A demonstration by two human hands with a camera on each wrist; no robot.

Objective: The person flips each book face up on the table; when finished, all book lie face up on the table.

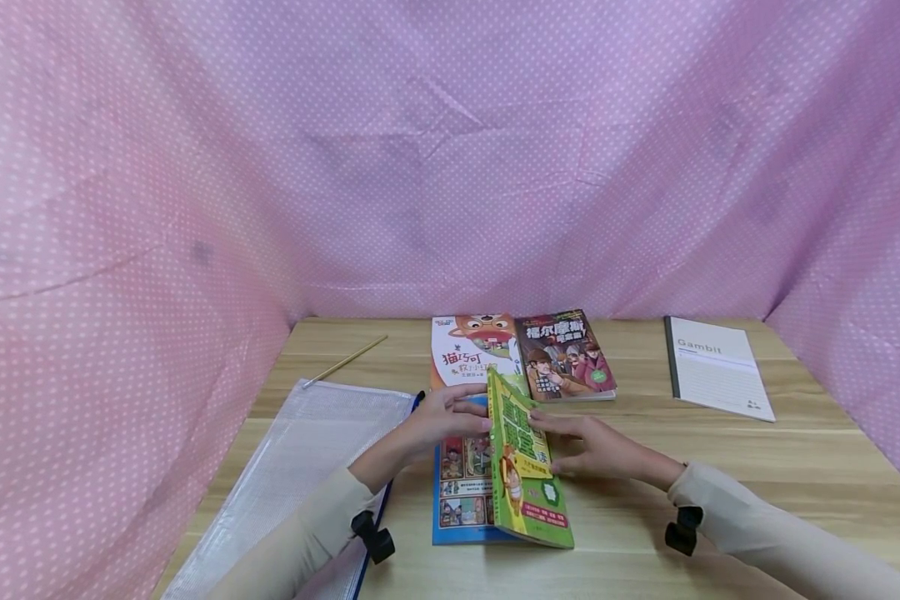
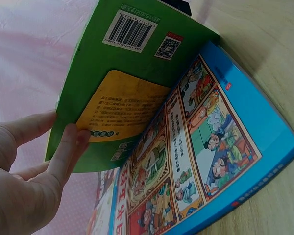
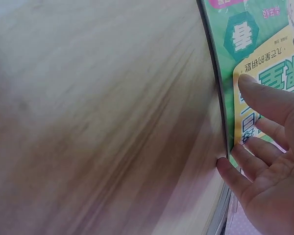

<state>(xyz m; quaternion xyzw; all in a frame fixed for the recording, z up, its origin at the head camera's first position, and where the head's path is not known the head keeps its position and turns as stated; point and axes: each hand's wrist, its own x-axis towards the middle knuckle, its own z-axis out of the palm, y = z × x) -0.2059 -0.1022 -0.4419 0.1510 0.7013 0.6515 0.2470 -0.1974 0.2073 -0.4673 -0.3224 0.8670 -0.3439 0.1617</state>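
A green-covered book (image 1: 527, 471) stands tilted on its long edge on the wooden table (image 1: 727, 492), partly over a blue comic-style book (image 1: 456, 500) that lies flat. My left hand (image 1: 444, 419) presses straight fingers against the green book's back cover (image 2: 112, 98), near the yellow panel, with the thumb at its top edge. The blue book (image 2: 225, 147) lies right under that cover. My right hand (image 1: 594, 447) lies flat against the front cover (image 3: 264, 44), fingers (image 3: 264, 100) straight. The book is propped between both hands.
Behind lie an orange-and-white book (image 1: 471, 350), a dark illustrated book (image 1: 566, 357) and a white "Gambit" notebook (image 1: 717, 367). A mesh zip pouch (image 1: 300, 475) lies at the left, a thin wooden stick (image 1: 345, 361) behind it. Pink dotted cloth (image 1: 120, 250) walls in the table.
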